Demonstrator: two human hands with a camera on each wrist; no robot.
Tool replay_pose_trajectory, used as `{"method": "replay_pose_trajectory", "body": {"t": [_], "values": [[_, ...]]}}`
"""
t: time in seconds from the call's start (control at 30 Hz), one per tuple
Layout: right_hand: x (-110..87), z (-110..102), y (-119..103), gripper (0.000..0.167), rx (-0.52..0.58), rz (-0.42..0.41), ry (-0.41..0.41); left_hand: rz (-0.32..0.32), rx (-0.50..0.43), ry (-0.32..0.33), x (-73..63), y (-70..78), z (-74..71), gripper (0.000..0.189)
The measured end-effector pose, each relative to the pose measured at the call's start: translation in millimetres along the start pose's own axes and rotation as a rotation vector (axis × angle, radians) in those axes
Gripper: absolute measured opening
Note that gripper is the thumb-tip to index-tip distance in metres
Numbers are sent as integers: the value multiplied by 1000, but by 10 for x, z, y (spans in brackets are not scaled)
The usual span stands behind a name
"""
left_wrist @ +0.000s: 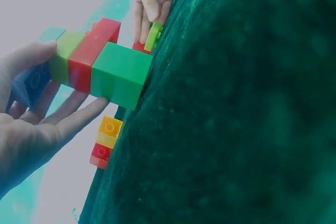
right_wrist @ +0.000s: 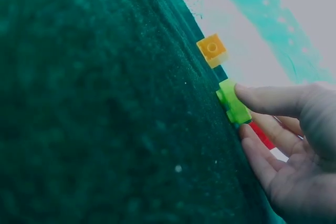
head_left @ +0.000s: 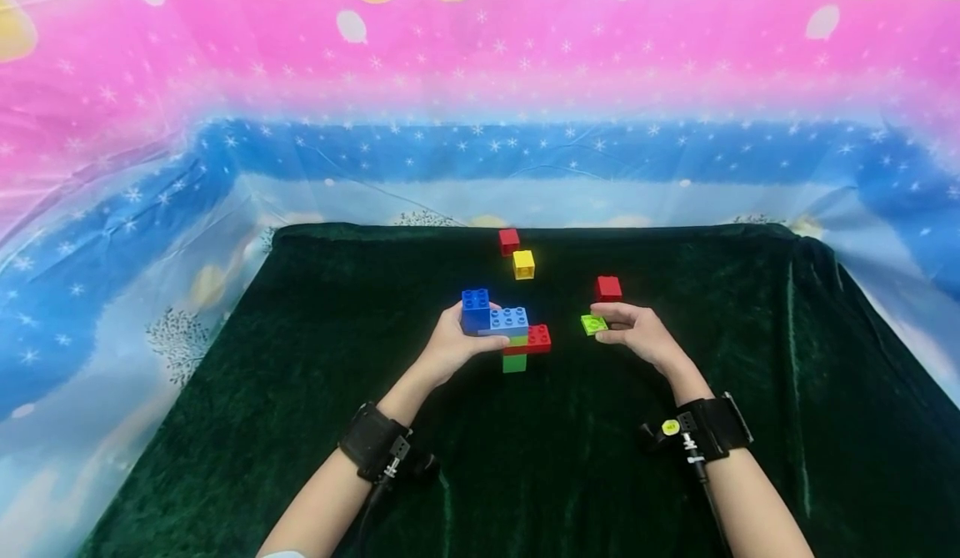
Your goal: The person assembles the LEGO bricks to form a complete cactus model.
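My left hand (head_left: 448,343) grips a stack of toy building bricks by its upper part. At the top left of the stack is a dark blue brick (head_left: 476,312), joined to a light blue brick (head_left: 509,319). Below come a lime brick (left_wrist: 67,56), a red brick (left_wrist: 93,56) jutting to the right and a green brick (left_wrist: 122,72) at the bottom. Between thumb and fingers, my right hand (head_left: 637,333) pinches a thin lime green brick (head_left: 593,324) with studs on top. Some of the left fingers are hidden behind the stack in the head view.
Just beyond my right hand lies a loose red brick (head_left: 608,289). A yellow brick (head_left: 523,264) and another red brick (head_left: 509,242) lie farther back on the dark green cloth (head_left: 360,291). Patterned pink and blue fabric (head_left: 480,149) surrounds the table at the back and sides.
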State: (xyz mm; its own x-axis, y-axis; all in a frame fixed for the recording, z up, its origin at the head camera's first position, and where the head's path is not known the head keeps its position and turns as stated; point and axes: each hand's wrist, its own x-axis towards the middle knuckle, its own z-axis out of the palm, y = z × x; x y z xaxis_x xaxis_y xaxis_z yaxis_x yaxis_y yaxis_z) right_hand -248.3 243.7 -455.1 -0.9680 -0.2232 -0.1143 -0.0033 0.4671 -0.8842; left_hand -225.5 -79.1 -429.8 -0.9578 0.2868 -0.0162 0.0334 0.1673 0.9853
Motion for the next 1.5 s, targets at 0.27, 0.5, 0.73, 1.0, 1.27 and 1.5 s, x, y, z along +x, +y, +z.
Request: {"method": "replay_pose_trajectory", "body": {"t": [0.27,0.5,0.73,1.0,1.27,1.5], "values": [[15,21,53,52,-26,-33,19,1,-25,22,-1,-8,-5,70],[51,108,98,41,-62,-36,121,14,-53,37,-33,1,22,75],[24,136,120,35,-83,-37,160,60,-109,-24,-40,2,46,64],[46,146,135,35,-88,-58,176,130,-3,-118,-57,79,-82,51],[44,154,149,34,-82,-59,195,170,53,-189,-78,175,-266,41],[63,142,117,39,-62,-55,218,192,101,-173,-61,174,-277,39]]}}
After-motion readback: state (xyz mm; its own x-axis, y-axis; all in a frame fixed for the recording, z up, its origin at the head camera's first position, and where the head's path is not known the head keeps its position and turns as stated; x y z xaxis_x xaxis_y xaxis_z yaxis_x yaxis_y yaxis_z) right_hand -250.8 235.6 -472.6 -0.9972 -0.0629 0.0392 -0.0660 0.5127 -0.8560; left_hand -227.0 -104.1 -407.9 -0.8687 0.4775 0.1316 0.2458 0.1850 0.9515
